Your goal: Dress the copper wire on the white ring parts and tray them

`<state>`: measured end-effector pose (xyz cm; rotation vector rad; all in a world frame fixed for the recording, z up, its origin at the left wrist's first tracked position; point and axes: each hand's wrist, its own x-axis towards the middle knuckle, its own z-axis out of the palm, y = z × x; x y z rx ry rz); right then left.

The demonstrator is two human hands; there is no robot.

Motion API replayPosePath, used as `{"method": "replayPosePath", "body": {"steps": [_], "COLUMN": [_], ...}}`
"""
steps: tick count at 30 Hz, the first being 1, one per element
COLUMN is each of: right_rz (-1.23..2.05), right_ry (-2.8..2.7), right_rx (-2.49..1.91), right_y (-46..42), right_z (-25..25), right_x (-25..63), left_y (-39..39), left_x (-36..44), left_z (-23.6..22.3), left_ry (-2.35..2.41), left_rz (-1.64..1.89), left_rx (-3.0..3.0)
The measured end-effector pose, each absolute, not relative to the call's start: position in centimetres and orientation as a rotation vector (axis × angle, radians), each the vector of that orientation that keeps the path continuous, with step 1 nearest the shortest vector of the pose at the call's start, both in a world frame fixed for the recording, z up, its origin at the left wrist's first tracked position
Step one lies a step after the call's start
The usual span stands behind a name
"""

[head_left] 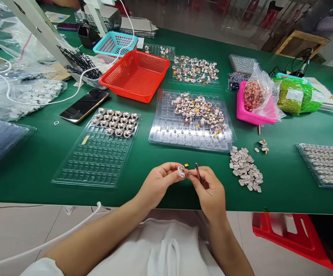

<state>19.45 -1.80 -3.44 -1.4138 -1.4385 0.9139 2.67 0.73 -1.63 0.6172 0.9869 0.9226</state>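
Note:
My left hand (156, 183) pinches a small white earbud shell (181, 171) between thumb and fingertips. My right hand (210, 188) is closed around dark tweezers (197, 172), which point up and away from me. Its thumb and finger meet close to the shell, at a tiny part too small to make out. A little yellow piece (186, 165) shows just beyond the fingertips. Ahead of both hands, a heap of white earbud parts with yellow bits (200, 109) lies on stacked clear trays (166, 134). To the right is a pile of pale grey caps (245, 168).
A clear tray (88, 165) at left holds rows of metallic-looking shells (116, 122). Behind it are a phone (84, 105), a red basket (134, 76) and a blue basket (116, 44). A pink basket (255, 113) and a filled tray (327, 163) stand right. A white cable (68, 97) crosses the left side.

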Motion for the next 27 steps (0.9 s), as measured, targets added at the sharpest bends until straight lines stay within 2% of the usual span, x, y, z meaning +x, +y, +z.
{"method": "replayPosePath", "body": {"steps": [8,14,22,27], "right_rz": [1.126,1.380,1.463,1.445], "right_ry": [-1.380,-1.123,-1.017,-1.152], "right_rx": [-1.336,-1.263,-1.243,-1.269], "right_y": [-1.8,-2.0,-2.3,-2.8], "right_z": [-2.4,-2.6,-2.8,-2.3], "right_x": [20.1,19.9,19.8,19.9], "left_y": [-1.0,-1.0,-1.2,-0.9], "left_x": [2.2,1.7,1.4,1.3], "left_z": [-1.1,-1.3,-1.4,-0.9], "left_ry": [1.032,0.962,0.943,1.019], "left_rz": [0.987,1.046,0.993,0.891], "left_rx": [1.341,1.709,1.715,1.354]}}
